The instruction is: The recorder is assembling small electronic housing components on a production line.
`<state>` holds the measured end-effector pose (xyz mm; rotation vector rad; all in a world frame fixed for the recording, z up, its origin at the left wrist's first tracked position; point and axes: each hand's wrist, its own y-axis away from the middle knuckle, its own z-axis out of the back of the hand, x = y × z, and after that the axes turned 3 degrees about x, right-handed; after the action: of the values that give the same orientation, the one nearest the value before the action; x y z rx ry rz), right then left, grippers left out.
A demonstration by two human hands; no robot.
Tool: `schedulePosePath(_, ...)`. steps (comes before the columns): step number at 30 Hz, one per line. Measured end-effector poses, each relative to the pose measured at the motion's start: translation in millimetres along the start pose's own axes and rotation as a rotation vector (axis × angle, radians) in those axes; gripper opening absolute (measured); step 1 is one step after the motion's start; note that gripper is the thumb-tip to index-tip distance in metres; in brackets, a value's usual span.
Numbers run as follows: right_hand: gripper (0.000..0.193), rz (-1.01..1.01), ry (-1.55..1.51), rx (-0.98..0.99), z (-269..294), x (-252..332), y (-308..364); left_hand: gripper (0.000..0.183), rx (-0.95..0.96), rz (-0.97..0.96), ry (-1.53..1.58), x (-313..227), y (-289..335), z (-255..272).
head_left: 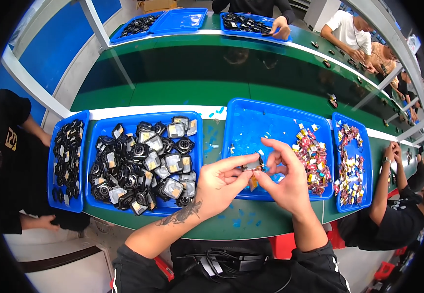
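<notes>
My left hand (222, 185) pinches a small electronic part (252, 166), dark grey with a black end and an orange-yellow bit below it, between thumb and fingers. On its other side, the thumb of my right hand (290, 185) meets the part, with the fingers curled around and the index finger raised. Both hands are over the near edge of a blue tray (241, 105). In that tray, several small red, yellow and white electronic parts (314, 161) are heaped at the right, and blue film scraps (241, 141) lie at the left.
Left of my hands, a blue tray (89, 171) is piled with black watch-like cases (138, 151); a narrower tray (55, 202) beyond holds more. Another tray (368, 195) of red-yellow parts stands right. Across the green bench (173, 78) are more trays and co-workers. People sit on both sides.
</notes>
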<state>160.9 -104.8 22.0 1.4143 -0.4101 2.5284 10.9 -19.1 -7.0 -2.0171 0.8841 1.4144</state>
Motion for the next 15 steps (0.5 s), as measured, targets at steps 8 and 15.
schedulePosePath(8, 0.049, -0.112, -0.458, -0.012, -19.7, -3.0, -3.9, 0.031, -0.07, -0.015, 0.065, -3.3, 3.0, -0.8)
schedulePosePath(15, 0.046, -0.042, -0.199, 0.199, 4.3, -13.3, -93.3, 0.039, -0.159, -0.375, -0.373, -38.8, 8.8, 24.9)
